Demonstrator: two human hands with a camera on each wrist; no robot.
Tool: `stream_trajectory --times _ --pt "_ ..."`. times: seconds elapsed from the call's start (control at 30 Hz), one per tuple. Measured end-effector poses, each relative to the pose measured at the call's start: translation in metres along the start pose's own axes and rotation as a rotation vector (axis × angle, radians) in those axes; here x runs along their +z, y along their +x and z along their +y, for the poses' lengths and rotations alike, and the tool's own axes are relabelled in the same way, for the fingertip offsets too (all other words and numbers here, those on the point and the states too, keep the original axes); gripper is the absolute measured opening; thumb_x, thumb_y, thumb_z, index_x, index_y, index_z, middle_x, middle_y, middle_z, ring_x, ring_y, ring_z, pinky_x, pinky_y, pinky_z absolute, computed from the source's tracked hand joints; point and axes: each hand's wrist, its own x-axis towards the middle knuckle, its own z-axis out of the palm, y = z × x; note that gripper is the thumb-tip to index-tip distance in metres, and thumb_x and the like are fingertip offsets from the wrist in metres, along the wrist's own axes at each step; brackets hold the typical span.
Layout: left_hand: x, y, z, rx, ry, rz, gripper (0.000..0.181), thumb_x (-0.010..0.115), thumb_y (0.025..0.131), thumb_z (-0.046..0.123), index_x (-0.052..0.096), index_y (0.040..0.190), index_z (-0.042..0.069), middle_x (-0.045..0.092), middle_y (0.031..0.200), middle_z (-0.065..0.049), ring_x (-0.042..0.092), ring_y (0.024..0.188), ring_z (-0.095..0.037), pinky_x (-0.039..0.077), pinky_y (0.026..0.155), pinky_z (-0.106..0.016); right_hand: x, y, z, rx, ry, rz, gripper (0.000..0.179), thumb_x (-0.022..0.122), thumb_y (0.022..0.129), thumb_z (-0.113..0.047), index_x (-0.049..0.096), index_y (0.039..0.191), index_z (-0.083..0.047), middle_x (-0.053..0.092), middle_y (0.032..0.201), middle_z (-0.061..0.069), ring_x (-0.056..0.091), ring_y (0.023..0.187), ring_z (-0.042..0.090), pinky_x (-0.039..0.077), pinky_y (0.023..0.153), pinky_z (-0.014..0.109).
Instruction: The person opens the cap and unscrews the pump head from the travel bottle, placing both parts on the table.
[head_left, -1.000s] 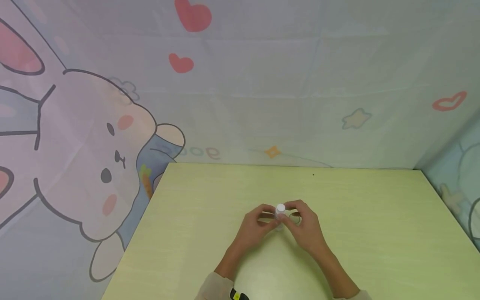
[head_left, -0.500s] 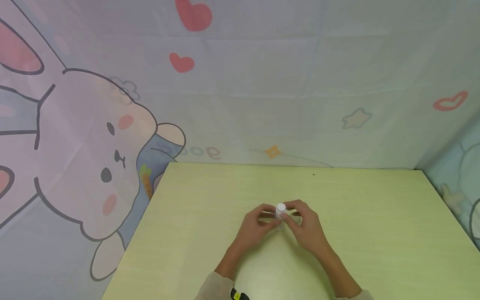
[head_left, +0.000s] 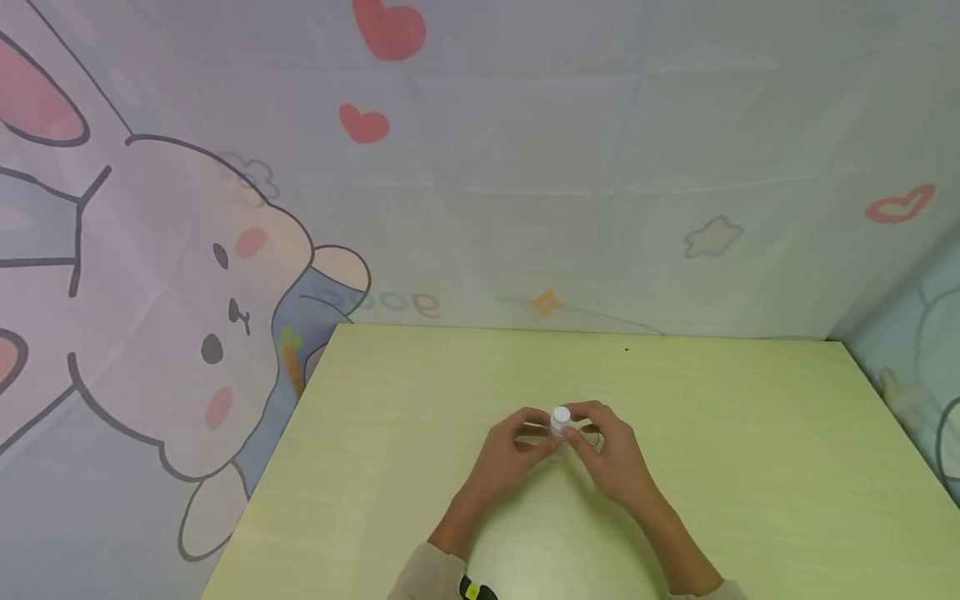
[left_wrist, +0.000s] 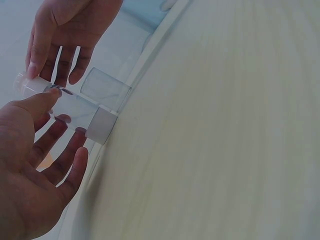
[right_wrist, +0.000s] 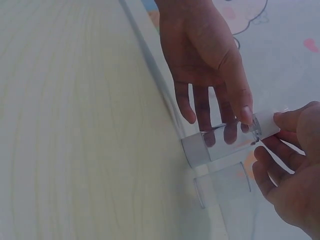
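A small clear bottle (left_wrist: 76,108) with a white top and a white base stands upright on the table, between the two hands. My left hand (head_left: 506,454) grips its clear body, thumb on the near side and fingers behind. Higher up, the thumb and fingers of my right hand (head_left: 617,460) pinch the white top (right_wrist: 270,124). Some loose fingers of both hands stay off the bottle. Close beside it, on the right hand's side, stands a clear cylindrical cup (left_wrist: 106,89), mostly hidden by the right hand in the head view.
The pale yellow-green table (head_left: 420,383) reaches back to a wall covered by a printed cloth (head_left: 525,167) with hearts and a rabbit. A small dark speck (head_left: 627,349) lies near the back edge. A dark wristband (head_left: 477,590) shows at the left sleeve.
The right thumb has slid slightly to the right across the bottle's white top. My left hand, the bottle and the cup stay where they were.
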Motion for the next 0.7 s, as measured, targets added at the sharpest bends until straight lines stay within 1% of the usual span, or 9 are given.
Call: stream_trajectory --times 0.23,0.53,0.7 --pt "0.0017 0.0001 -0.0005 -0.004 0.002 0.001 0.027 0.077 0.1 0.033 0.07 0.125 0.027 0.07 0.128 0.007 0.069 0.119 -0.022 0.06 0.091 -0.032 -0.0014 -0.0007 0.001 -0.005 0.001 0.001 0.025 0.072 0.103 -0.01 0.069 0.127 -0.007 0.072 0.123 0.004 0.066 0.114 0.028 0.058 0.093 0.052" --pt "0.0023 -0.0003 -0.0022 0.0 -0.002 -0.003 0.027 0.077 0.1 0.033 0.07 0.125 0.026 0.07 0.129 0.007 0.069 0.119 -0.023 0.06 0.091 -0.031 -0.0011 -0.0025 0.002 0.016 0.008 -0.007 0.025 0.073 0.101 -0.009 0.067 0.126 -0.007 0.071 0.123 0.003 0.066 0.116 0.026 0.057 0.095 0.051" --pt "0.0004 0.0002 0.0016 0.0 -0.015 -0.002 0.026 0.078 0.1 0.03 0.07 0.124 0.025 0.071 0.128 0.005 0.069 0.119 -0.025 0.06 0.091 -0.031 -0.0001 -0.0018 0.0031 0.035 0.019 -0.008 0.025 0.074 0.102 -0.014 0.068 0.125 -0.009 0.071 0.123 0.001 0.065 0.117 0.024 0.057 0.096 0.046"
